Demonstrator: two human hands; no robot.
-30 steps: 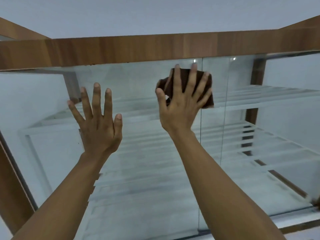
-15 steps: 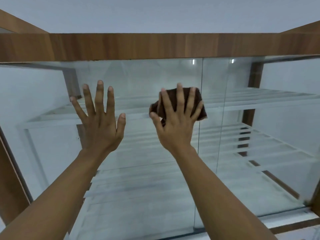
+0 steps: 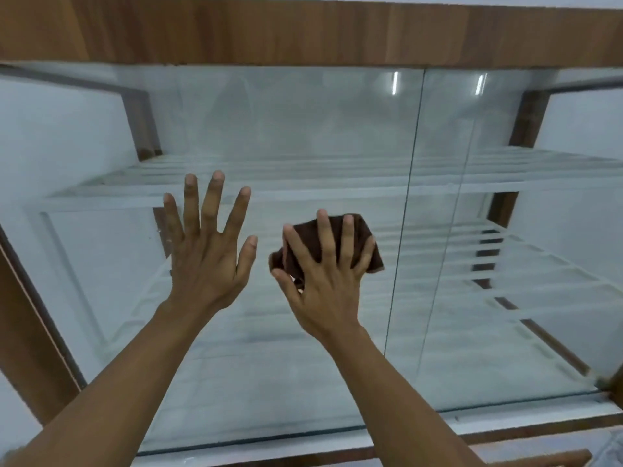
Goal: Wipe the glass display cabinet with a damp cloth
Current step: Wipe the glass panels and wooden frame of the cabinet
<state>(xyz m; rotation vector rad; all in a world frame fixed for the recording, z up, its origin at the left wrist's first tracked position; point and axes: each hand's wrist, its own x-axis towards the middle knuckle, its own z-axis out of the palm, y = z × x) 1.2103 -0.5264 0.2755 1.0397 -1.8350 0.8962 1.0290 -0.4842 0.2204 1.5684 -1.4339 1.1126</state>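
Shop or showroom, most likely. Glass display cabinet (image 3: 505, 335) with a wood-grain frame (image 3: 303, 32), two front glass panes (image 3: 303, 123) overlapping at right of centre, and white slatted shelves (image 3: 337, 183) on several levels inside. Strip lights (image 3: 394, 83) reflect in the glass.

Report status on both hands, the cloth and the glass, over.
Left hand open, flat against the glass pane. Right hand presses the brown cloth on the same pane, left of the vertical seam. Nothing in the way.

Pale wall (image 3: 20, 412) at left; perhaps grey fabric (image 3: 612, 451), bottom right.
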